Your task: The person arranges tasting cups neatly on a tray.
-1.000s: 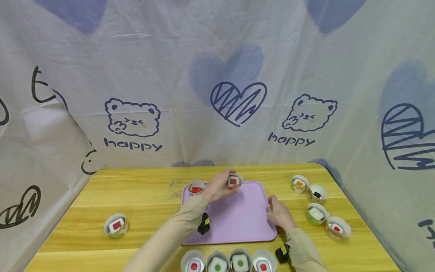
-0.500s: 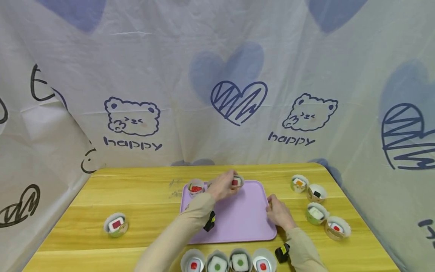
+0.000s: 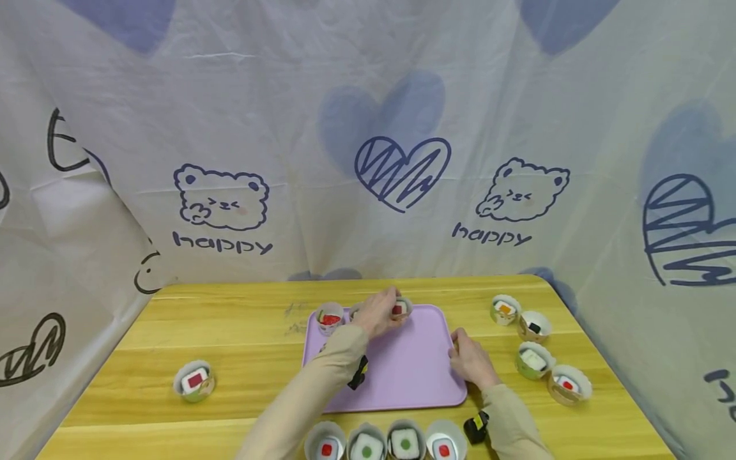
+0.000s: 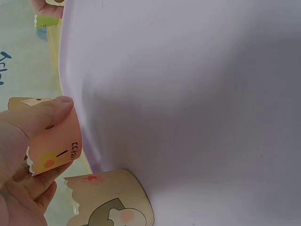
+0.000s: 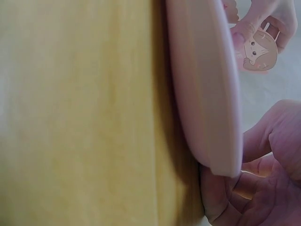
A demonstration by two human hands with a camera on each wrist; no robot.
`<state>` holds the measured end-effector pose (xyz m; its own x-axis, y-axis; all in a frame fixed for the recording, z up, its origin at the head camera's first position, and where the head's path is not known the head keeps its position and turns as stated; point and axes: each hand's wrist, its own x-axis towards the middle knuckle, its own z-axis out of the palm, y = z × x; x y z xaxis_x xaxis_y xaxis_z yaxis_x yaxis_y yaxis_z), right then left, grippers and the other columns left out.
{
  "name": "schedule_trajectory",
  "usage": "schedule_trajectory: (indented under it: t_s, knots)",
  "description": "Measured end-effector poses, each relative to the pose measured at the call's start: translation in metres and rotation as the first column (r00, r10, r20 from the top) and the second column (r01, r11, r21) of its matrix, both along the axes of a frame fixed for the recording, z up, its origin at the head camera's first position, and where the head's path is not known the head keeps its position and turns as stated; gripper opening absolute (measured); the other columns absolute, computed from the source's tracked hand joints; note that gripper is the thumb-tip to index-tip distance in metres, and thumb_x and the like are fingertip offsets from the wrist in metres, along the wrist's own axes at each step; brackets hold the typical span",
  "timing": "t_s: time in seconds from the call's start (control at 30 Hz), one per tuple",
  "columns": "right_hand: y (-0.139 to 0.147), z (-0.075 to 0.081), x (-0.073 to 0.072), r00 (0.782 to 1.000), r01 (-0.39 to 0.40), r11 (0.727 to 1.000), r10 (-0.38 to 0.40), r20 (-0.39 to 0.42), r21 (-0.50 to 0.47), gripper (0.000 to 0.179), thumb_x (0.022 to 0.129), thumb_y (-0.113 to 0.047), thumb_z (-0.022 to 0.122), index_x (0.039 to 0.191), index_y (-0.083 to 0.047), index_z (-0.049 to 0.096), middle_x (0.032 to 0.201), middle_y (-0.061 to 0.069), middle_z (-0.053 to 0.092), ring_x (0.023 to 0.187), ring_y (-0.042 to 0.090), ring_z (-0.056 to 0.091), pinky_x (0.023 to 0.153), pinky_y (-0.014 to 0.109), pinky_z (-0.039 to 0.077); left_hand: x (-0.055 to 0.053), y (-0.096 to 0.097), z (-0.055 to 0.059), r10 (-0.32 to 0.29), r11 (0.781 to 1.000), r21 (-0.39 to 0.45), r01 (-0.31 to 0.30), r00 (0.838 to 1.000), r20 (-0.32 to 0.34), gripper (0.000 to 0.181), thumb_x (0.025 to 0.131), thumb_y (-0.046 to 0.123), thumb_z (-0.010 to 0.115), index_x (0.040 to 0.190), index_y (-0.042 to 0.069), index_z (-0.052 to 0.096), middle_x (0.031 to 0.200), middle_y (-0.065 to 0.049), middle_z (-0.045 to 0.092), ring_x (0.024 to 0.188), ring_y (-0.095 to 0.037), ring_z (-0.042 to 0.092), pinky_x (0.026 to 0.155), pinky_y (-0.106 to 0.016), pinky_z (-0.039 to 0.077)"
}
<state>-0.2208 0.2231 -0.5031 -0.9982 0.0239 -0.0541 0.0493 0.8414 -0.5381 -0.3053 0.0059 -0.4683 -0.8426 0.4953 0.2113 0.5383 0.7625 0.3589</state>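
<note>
My left hand (image 3: 379, 314) grips a pink printed paper cup (image 4: 61, 136) at the back edge of the lilac tray (image 3: 408, 370). Inside that cup sits a white block with a dark red square on top, like a toy sushi piece. Beside it on the tray stands another paper cup (image 4: 113, 197), mostly hidden by my hand in the head view. At the tray's back left corner is a cup with red filling (image 3: 330, 318). My right hand (image 3: 473, 361) pinches the tray's right rim, thumb and fingers on either side of it.
Several filled paper cups (image 3: 533, 360) stand right of the tray on the wooden table (image 3: 259, 345). A row of cups (image 3: 367, 443) lines the front, and a single cup (image 3: 194, 381) stands at the left. A printed curtain (image 3: 310, 211) hangs behind the table.
My left hand has shifted slightly right with the cup, then nearly stopped. The cup behind it has come partly into view. My right hand has stayed at the tray's rim.
</note>
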Motion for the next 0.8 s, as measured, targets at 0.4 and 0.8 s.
schedule_trajectory:
  t_s: [0.4,0.8]
  knots:
    - [0.0,0.0,0.0,1.0,-0.002,1.0,0.002,-0.002,0.004,0.019,0.097,-0.008,0.053,0.114,0.001,0.052,0.079,0.008,0.055,0.074,0.024,0.053,0.068,0.04,0.045,0.001,0.004,-0.003,0.026,0.992,-0.119,-0.032,0.998,-0.057,0.044,0.086,0.03,0.078,0.117,0.006,0.058,0.104,-0.009,0.071,0.093,-0.024,0.069,0.087,-0.036,0.053]
    - [0.001,0.0,0.0,1.0,-0.006,1.0,0.006,-0.007,0.007,0.019,0.097,-0.008,0.053,0.114,0.001,0.052,0.08,0.009,0.057,0.074,0.024,0.054,0.069,0.04,0.046,0.002,0.008,-0.01,0.032,0.981,-0.191,-0.044,0.997,-0.065,0.047,0.083,0.033,0.081,0.116,0.008,0.059,0.104,-0.006,0.073,0.091,-0.022,0.069,0.089,-0.037,0.052]
